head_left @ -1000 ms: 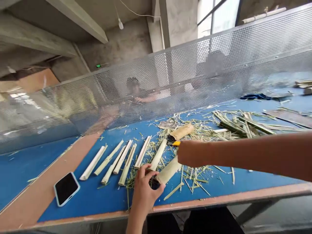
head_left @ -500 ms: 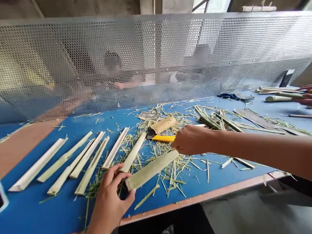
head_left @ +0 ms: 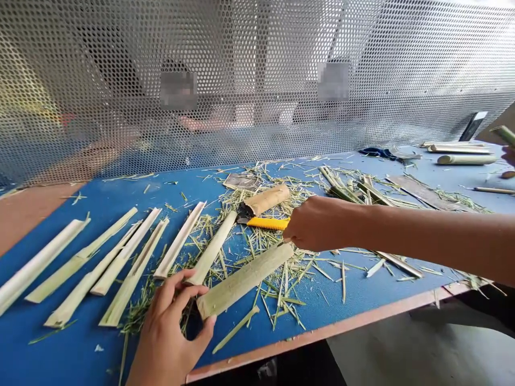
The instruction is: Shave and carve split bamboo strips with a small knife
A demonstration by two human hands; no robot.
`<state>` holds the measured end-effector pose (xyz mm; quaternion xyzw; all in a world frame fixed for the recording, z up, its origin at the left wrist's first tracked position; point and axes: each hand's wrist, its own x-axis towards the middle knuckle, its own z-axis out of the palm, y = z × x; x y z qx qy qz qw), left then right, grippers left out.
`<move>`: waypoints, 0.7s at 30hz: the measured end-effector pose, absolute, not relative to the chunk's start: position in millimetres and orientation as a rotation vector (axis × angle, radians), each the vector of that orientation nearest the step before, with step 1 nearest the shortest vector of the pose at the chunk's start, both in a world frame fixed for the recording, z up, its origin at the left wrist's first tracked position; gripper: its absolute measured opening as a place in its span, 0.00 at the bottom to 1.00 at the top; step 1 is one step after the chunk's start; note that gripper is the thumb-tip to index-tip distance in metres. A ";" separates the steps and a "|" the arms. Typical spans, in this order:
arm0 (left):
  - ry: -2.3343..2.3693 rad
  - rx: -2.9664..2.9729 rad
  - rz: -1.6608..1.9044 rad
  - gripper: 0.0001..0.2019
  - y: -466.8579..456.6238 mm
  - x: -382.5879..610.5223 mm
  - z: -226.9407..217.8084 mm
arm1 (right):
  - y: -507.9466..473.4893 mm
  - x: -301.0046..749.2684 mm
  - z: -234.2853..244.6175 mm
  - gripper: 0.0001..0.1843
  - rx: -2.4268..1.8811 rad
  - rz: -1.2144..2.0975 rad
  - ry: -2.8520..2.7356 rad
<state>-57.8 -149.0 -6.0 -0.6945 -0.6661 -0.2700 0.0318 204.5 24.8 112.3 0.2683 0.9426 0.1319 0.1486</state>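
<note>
A pale green bamboo piece [head_left: 245,279] lies slanted on the blue table. My left hand [head_left: 167,324] pinches its near end between thumb and fingers. My right hand [head_left: 309,224] is closed in a fist at the far end, its fingertips touching the piece; what they grip is hidden. Just beyond the fist a yellow ribbed handle [head_left: 267,223] with a dark end lies partly covered by the hand. Another bamboo strip [head_left: 213,248] runs beside the fingers of my left hand. A tan bamboo tube [head_left: 266,198] with a dark open end rests behind the handle.
Several split bamboo strips [head_left: 129,261] lie in a row at left. Green shavings [head_left: 284,289] are scattered across the blue tabletop [head_left: 161,354]. A perforated metal screen [head_left: 249,112] stands behind. At the right edge another person's hand [head_left: 509,154] holds bamboo near more pieces [head_left: 466,160].
The view has tilted down and shifted slightly. Both my hands keep their places on the bamboo piece. At far right, the other person's hand has lifted a bamboo piece.
</note>
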 end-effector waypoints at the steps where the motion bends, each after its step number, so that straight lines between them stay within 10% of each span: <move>1: -2.049 -2.140 -0.831 0.13 -149.0 -57.9 -6.0 | 23.1 202.7 114.2 0.10 0.717 0.415 2.662; 21: -2.020 -2.103 -0.899 0.13 -146.6 -58.0 -8.4 | 26.8 185.9 125.7 0.10 0.582 0.514 2.581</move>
